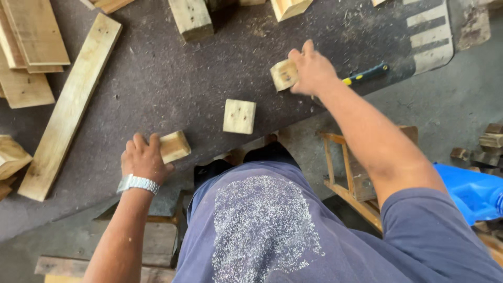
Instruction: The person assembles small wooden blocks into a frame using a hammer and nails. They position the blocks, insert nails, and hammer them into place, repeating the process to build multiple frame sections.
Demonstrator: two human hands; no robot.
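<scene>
On the dark worktop (157, 78), dusted with sawdust, stacked boards (26, 47) lie at the far left, with a long plank (70, 105) slanting just beside them. A pale offcut (10, 157) sits at the left edge, below the boards.

Near the front edge, the left hand (144, 160), a metal watch (137, 183) at its wrist, rests over a small wood block (174, 147); the fingers curl on the block's left end and the thumb lies along its near side, so the hand grips it against the worktop.

To the right, a square block (239, 116) lies alone, free of both hands, about midway between them. Farther back, a thick beam end (191, 20) and another cut piece (289, 8) lie near the top edge.

The right hand (313, 71) is stretched out over the worktop and holds a second small block (284, 75), fingers closed round its right side, the block's cut face turned toward the camera. Whether this block touches the worktop cannot be told. Just beyond the hand, a tool handle (367, 75), blue with yellow, lies on the worktop near its right edge.

Below the worktop, on the right, stand a wooden frame (346, 173) and a blue plastic thing (471, 191) on the concrete floor (435, 120).
</scene>
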